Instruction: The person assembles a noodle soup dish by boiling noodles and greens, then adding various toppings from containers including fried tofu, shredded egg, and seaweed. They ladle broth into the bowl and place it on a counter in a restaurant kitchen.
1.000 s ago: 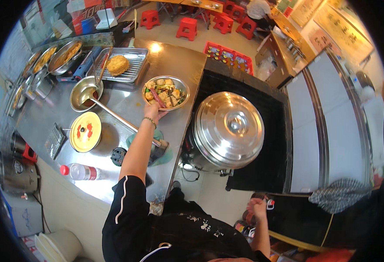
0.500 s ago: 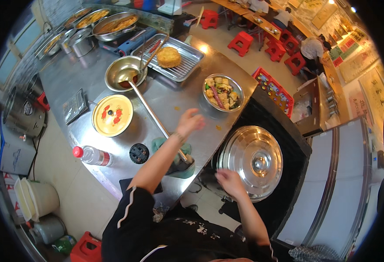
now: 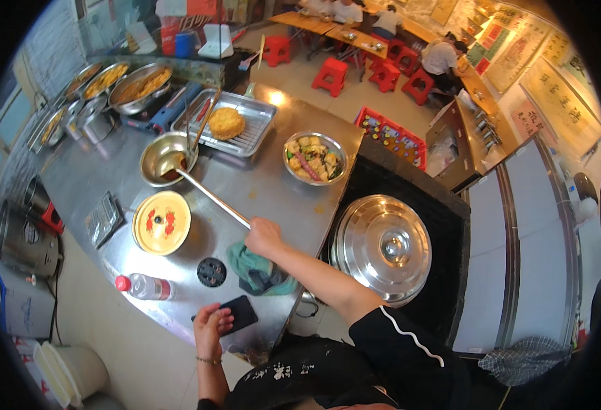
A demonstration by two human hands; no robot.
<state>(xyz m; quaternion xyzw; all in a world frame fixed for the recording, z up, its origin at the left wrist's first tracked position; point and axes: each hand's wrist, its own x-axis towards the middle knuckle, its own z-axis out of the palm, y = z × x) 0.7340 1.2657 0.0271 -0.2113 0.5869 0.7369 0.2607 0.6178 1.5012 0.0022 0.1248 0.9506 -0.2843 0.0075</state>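
My right hand point(image 3: 263, 236) is closed around the upper end of a long-handled ladle point(image 3: 215, 197). Its head rests in a metal bowl point(image 3: 148, 166) with dark reddish liquid. Just below that hand, a green cloth point(image 3: 246, 262) lies bunched with a dark one. My left hand point(image 3: 211, 329) is near the counter's front edge, beside a flat black phone-like slab point(image 3: 241, 312). Its fingers are loosely bent and partly apart, with nothing seen in them. A metal bowl of tofu-like cubes and vegetables point(image 3: 312, 158) stands at the far right of the counter.
A yellow lidded pot point(image 3: 161, 224), a red-capped bottle point(image 3: 151, 288) and a round black disc point(image 3: 211, 272) stand on the steel counter point(image 3: 205, 239). Behind are a rack tray point(image 3: 254, 137) with a golden fried cake point(image 3: 226, 124). A big lidded pot point(image 3: 362, 253) stands right.
My right hand has come left over the counter and taken hold of the ladle's handle. My left hand has drawn back from the counter's middle to the near edge. The view has shifted.
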